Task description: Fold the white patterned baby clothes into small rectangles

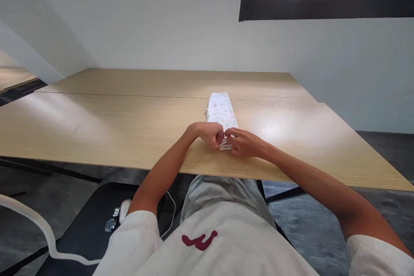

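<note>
White T-shirt (226, 241) with a dark red mark on the chest fills the bottom of the head view, grey trousers (220, 192) just past it.

Folded white cloth (221, 114): long narrow strip with a faint small print, lying flat on the wooden table (97, 125), running away from the person, roughly centre of the tabletop, near end close to the front edge. Near end is bunched or rolled up under both hands.

Left hand (211, 133): fingers curled in, pinching the near end of the cloth from the left side.
Right hand (243, 142): same, fingers closed on the near end from the right. Fingertips of the two hands are almost touching over the cloth.

Table is made of two light wood tops butted together, seam running across behind the cloth. Black chair (87, 224) at lower left with a wristwatch (110, 224) on it and a white cable (39, 228) looping past. White wall behind, black-framed window (323, 6) upper right.
</note>
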Motion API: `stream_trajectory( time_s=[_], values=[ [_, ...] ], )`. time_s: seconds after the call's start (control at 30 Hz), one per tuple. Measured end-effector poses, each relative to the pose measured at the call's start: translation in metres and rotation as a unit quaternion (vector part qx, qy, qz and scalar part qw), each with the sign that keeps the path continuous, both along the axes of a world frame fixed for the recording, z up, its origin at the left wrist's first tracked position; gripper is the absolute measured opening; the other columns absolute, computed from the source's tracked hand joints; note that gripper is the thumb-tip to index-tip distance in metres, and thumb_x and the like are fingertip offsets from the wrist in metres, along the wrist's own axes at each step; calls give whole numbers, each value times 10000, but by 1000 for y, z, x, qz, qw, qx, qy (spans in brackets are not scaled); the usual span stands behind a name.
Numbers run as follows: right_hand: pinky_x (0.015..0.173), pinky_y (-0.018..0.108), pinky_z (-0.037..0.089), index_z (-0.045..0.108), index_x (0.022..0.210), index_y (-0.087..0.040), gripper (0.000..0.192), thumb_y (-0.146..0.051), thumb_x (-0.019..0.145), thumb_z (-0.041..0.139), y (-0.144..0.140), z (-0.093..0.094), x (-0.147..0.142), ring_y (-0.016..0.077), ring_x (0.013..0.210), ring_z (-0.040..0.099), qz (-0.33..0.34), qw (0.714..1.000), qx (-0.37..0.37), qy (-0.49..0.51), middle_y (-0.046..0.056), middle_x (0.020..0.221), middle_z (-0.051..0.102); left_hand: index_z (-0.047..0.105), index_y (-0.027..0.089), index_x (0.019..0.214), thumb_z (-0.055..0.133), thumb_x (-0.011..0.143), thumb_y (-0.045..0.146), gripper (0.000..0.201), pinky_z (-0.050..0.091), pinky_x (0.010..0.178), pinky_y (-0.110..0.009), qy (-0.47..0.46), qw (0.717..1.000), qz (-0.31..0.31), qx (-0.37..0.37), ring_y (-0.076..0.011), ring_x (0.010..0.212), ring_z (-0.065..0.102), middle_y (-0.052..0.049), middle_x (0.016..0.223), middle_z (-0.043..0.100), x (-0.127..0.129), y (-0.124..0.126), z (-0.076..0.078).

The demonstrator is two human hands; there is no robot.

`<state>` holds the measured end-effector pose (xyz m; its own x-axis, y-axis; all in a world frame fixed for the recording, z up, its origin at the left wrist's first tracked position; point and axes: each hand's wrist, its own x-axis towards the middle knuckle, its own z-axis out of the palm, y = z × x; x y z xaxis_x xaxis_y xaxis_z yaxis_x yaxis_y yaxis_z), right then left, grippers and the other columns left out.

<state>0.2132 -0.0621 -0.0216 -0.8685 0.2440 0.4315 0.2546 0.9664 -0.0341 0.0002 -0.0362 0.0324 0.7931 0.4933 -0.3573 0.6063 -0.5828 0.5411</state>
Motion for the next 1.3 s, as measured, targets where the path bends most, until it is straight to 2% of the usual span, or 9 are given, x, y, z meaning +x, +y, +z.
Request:
stream_trajectory(
  time_s=[0.17, 0.33, 0.5, 0.7, 0.83, 0.97, 1.13, 1.3],
  values=[
    [657, 262, 452, 532, 706, -159, 157, -11, 671, 569, 1, 14, 9, 164, 774, 558, 15, 994, -112, -1, 74, 985, 598, 552, 164, 524, 760, 610, 293, 259, 270, 504, -272, 6, 997, 39, 68, -110, 499, 425, 22, 508, 525, 12, -6, -7],
    [722, 275, 449, 547, 765, -164, 181, -14, 685, 610, 1, 24, 16, 183, 856, 561, 26, 985, -165, -48, 63, 1012, 602, 507, 168, 540, 705, 646, 283, 252, 260, 506, -271, -11, 999, 15, 46, -105, 504, 395, 32, 518, 488, 10, -4, -8],
    [709, 270, 432, 583, 892, -165, 285, -9, 664, 653, 2, 27, 19, 191, 875, 547, 18, 980, -178, -82, 59, 1040, 591, 467, 171, 552, 649, 626, 212, 201, 263, 505, -265, -30, 999, -6, 21, -100, 525, 383, 40, 545, 472, 4, 0, -7],
    [751, 269, 446, 610, 869, -167, 247, 27, 718, 637, 3, 26, 19, 177, 880, 576, 17, 976, -205, -66, 44, 1037, 602, 492, 173, 554, 678, 658, 275, 236, 259, 503, -268, -13, 1000, -1, 16, -104, 513, 386, 38, 532, 465, 6, 0, -8],
    [769, 277, 449, 625, 833, -170, 204, 5, 740, 676, 4, 28, 18, 195, 931, 575, 27, 980, -188, -56, 40, 973, 610, 464, 177, 538, 689, 675, 313, 297, 249, 502, -276, -20, 999, -15, 31, -104, 497, 356, 38, 509, 434, 9, -1, -11],
    [689, 262, 407, 648, 827, -175, 131, -90, 780, 736, 5, 30, 19, 159, 789, 566, 27, 982, -176, -64, 17, 914, 613, 427, 182, 557, 643, 618, 201, 225, 256, 503, -274, -45, 998, -36, 28, -101, 499, 355, 44, 535, 446, 9, -2, -13],
    [600, 251, 318, 600, 876, -177, 174, -134, 793, 746, 4, 27, 18, 132, 664, 510, -1, 983, -172, -70, -17, 821, 599, 493, 176, 620, 704, 611, 246, 222, 279, 521, -266, -50, 998, -26, -4, -111, 545, 397, 37, 599, 480, 6, 2, -10],
    [642, 247, 363, 588, 767, -170, 167, -169, 794, 753, 6, 29, 19, 144, 710, 543, 26, 977, -201, -69, 11, 872, 631, 587, 165, 755, 826, 563, 334, 350, 339, 579, -248, -72, 997, -4, -25, -130, 656, 477, 16, 740, 555, 1, 5, -8]
  ],
)
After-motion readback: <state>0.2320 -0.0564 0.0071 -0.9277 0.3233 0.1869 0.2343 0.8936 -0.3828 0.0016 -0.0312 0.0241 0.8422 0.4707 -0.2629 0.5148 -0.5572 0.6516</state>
